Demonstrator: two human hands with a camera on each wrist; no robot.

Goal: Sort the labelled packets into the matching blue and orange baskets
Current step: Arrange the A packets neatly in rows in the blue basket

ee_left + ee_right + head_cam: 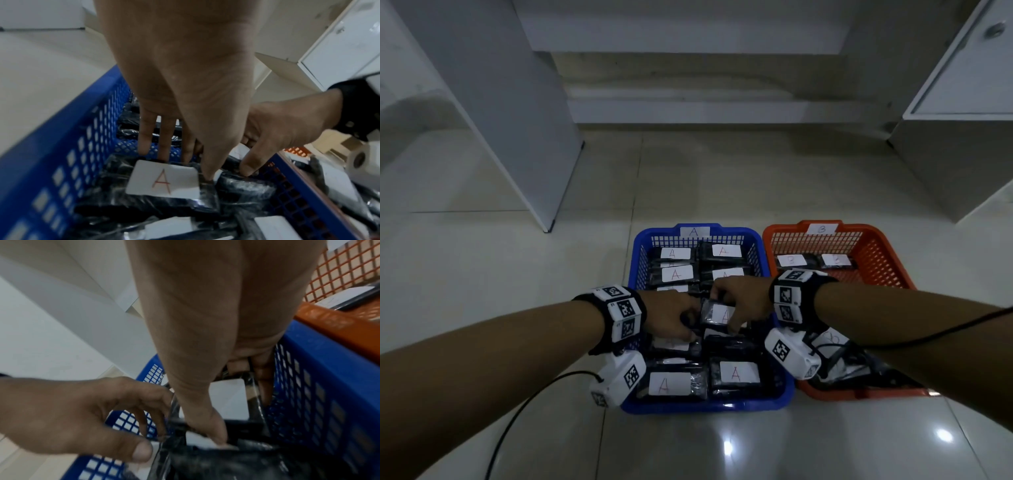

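Observation:
The blue basket (705, 406), tagged A, holds several black packets with white A labels. To its right the orange basket (859, 394), tagged B, holds packets marked B. Both hands are over the middle of the blue basket. My right hand (722, 311) grips a black packet (717, 313) tilted up on edge, thumb on one side and fingers on the other (241, 417). My left hand (688, 327) reaches down beside it. Its fingers sit at the far edge of a flat A packet (164, 180) and its thumb at that packet's right corner.
The baskets stand side by side on a glossy tiled floor (825, 445). A white cabinet panel (517, 137) stands at the back left and a white cabinet (962, 137) at the back right. Black cables trail from both wrists.

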